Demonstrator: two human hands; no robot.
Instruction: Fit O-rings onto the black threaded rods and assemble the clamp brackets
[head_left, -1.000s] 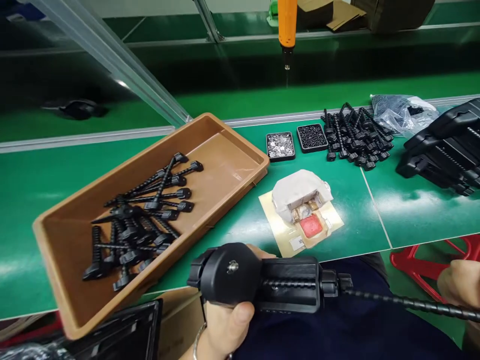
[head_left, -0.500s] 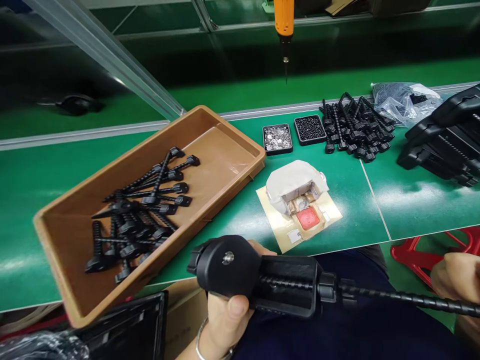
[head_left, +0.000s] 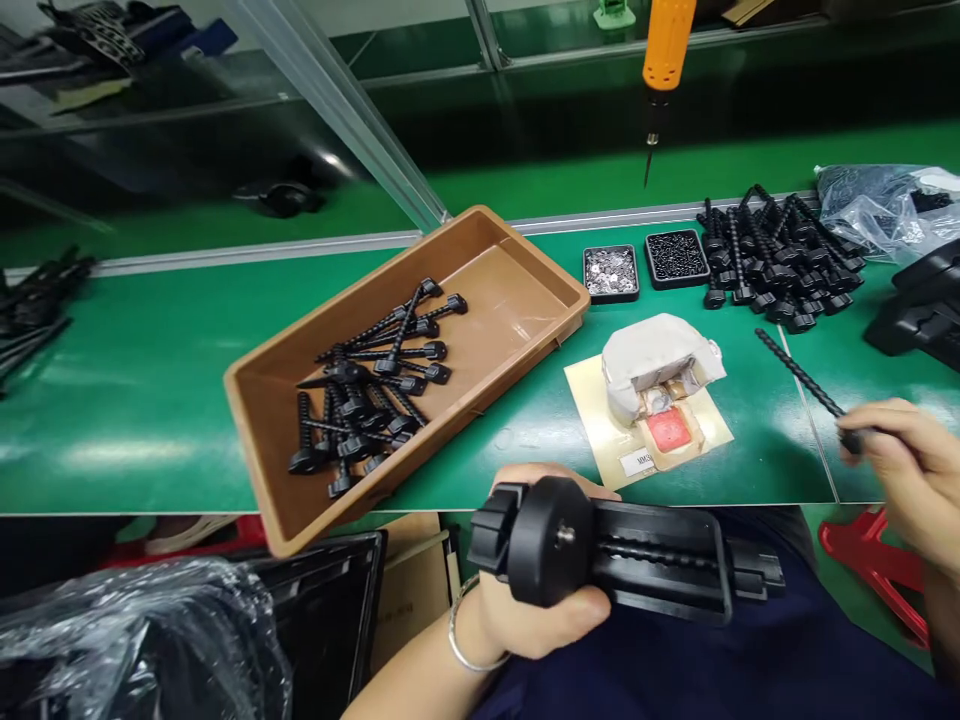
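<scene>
right hand [head_left: 904,460] has pulled the ribbed rod [head_left: 799,375] free; left hand [head_left: 536,610] still grips the black mount [head_left: 622,555].

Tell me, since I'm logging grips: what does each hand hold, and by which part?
Left hand grips the black tripod body at its round head end. Right hand holds a ribbed black rod by its near end.

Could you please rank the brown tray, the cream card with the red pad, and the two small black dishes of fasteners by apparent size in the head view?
1. Brown tray, clearly the largest.
2. Cream card under the red pad.
3. Dish of silver parts and dish of black parts: they look alike, so no ranking between them.
</scene>
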